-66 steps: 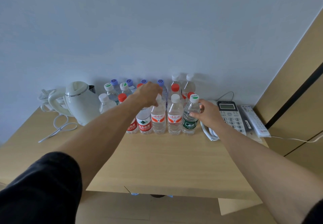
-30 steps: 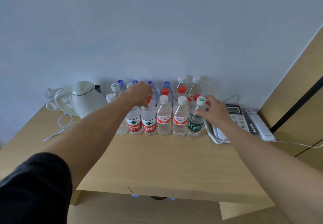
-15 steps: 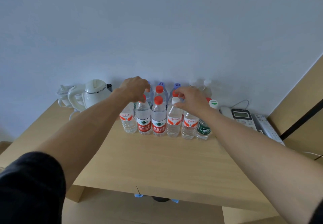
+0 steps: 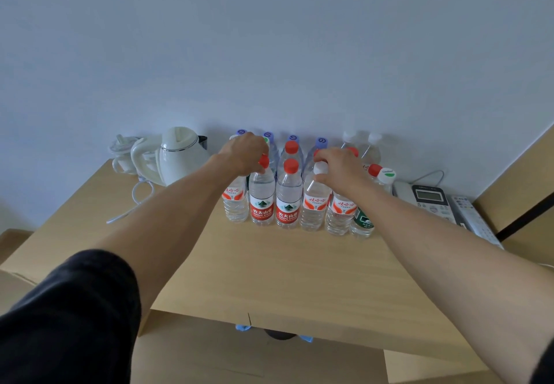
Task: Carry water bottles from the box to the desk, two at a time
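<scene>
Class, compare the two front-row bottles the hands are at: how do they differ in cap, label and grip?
The left hand covers the top of a red-capped bottle with a solid red label. The right hand pinches the cap of a white-capped bottle, whose label is white with red marks. Both are clear, upright and stand on the desk.

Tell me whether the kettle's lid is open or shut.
Shut: the white kettle has its lid sitting flat and flush on the body.

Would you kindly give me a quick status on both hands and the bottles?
Left hand on a red-capped bottle top. Right hand pinching white-capped bottle at its neck. Bottles upright on desk, packed tight; kettle left, phone right.
</scene>
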Demonstrator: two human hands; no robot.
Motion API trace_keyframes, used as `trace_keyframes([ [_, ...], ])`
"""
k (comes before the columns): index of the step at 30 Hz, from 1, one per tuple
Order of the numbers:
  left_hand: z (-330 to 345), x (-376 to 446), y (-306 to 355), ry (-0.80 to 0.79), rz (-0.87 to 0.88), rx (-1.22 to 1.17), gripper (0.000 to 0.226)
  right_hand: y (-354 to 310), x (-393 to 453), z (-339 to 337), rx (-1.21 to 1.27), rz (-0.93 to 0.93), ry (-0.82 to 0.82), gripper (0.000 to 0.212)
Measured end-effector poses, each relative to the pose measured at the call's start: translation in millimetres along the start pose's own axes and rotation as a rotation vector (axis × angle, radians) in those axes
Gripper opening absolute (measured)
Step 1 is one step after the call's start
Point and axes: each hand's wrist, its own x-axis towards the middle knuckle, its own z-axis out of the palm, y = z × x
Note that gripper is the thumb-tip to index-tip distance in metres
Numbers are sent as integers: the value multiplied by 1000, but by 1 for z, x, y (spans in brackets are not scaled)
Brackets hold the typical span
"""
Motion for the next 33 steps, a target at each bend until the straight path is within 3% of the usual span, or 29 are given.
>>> trace_keyframes([
  [6,1,2,-2,-2,22,-10,25,-5,2,-1,-22,24,-15,34],
  [11,-2,1,-16,38,32,-65,48,-16,6,0,14,1,-23,46],
  [15,-11,-5,-37,116,42,59,51,-24,10,4,51,-23,-31,45],
  [21,1,-13,-51,-52,-33,89,49,-33,18,15,26,-34,-41,36],
  [33,11,-6,-61,-75,-39,-34,39,-30,23,24,82,-10,-35,35],
])
